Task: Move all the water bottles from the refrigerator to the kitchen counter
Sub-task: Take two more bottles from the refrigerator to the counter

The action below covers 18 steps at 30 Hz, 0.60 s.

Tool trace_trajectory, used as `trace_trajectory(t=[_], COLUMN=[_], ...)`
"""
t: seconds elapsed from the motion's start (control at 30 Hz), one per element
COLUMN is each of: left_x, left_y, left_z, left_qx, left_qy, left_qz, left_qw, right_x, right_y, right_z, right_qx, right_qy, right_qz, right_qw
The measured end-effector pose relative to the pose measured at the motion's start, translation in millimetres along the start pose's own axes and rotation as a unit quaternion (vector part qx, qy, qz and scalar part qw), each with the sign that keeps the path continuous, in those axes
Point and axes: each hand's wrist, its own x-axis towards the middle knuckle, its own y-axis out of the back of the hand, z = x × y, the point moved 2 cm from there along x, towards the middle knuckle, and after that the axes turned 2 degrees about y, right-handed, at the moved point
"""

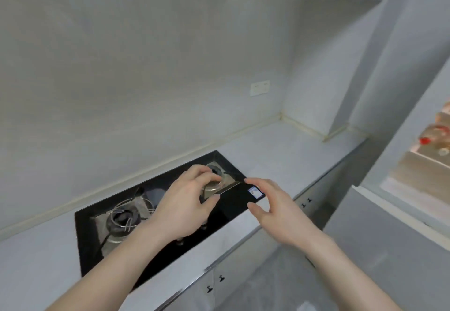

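Both hands up in front of me, nothing in either. My left hand (187, 201) has fingers loosely curled over the black glass gas hob (233, 203), hovering above its right steel burner (216, 184), empty. My right hand (272, 208) is half-spread, thumb and fingers apart, also empty, just beside the hob's right corner. Beyond them, the pale grey kitchen counter (292, 154) runs to the corner, no bottles on it that I can see. Far right, an open white refrigerator (414, 184) w/ red-capped clear water bottles (435, 137) lying on a shelf, blurry. So prob. nothing moved yet: all fetching left to do.
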Motion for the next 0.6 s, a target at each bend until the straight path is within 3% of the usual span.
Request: trace_trajectory(t=[0.33, 0.6], left_x=[102, 168], left_y=[-80, -149], left_z=[135, 220], left_qx=[-0.028, -0.083], left_qy=[-0.159, -0.246], left_qz=[-0.098, -0.157], left_qw=[0.982, 0.953], right_x=[-65, -95], right_y=[115, 180], right_z=[91, 151], right_qx=[-0.028, -0.063], right_qy=[-0.121, -0.216], right_qz=[0.167, 0.236], right_qw=[0.978, 0.945])
